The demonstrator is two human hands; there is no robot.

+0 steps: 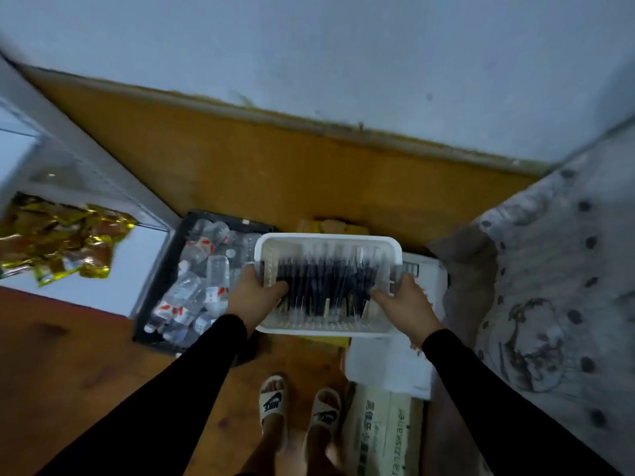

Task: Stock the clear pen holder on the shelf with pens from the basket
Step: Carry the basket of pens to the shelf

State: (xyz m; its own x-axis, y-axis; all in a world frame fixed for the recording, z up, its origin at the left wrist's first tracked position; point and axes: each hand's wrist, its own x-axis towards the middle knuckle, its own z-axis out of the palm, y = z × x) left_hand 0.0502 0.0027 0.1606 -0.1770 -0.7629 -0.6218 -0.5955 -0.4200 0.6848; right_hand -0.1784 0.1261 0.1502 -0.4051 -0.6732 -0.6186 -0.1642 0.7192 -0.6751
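Observation:
A white perforated plastic basket (pixel 319 326) is held above the floor in front of me. It is full of several dark pens (pixel 326 283) lying side by side, blurred by motion. My left hand (pixel 256 295) grips the basket's left rim, thumb inside. On the other side my right hand (pixel 403 302) grips the right rim the same way. The clear pen holder and the shelf are not in view.
A black crate (pixel 161 286) of empty plastic bottles sits on the wooden floor at left. Shiny gold packets (pixel 58 242) lie on a white surface further left. White boxes and a cardboard box (pixel 385 427) stand at right, beside a dotted grey cloth (pixel 556 286). My sandalled feet are below.

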